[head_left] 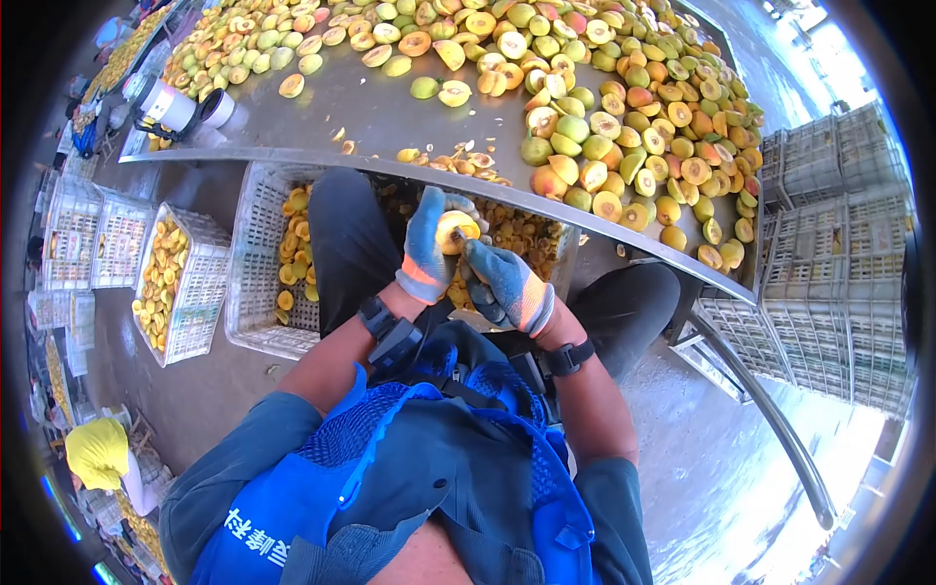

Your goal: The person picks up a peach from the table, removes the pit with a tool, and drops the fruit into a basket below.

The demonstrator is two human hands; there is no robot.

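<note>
Two hands: both in blue-grey gloves, raised together over the lap, just below the near edge of the tabletop (390, 122).
Left hand (426, 249): closed around a peach half (456, 232), fingers wrapped behind it and the cut face turned up toward the camera.
Right hand (509, 288): fingers curled, one tip meeting the lower rim of the half; I cannot tell whether a small pitting tool sits in that grip.
Where the half is: in the air between the knees, above the white crate (255, 292) of cut fruit under the tabletop.
Slip risk: the flesh looks wet, so a hard push at the pit hollow could squirt the half out of the glove and onto the floor, missing the crate.
Finger risk: if a blade is there (it is hidden), it works toward the left palm, and a slip would drive it into the glove.
Bruise risk: too tight a squeeze would likely crush the soft flesh.
Edge risk: pits and scraps (458, 161) lie right at the tabletop's lip, beside the heaped peach halves (624, 107); a lifted wrist could sweep them into the crate below.
</note>
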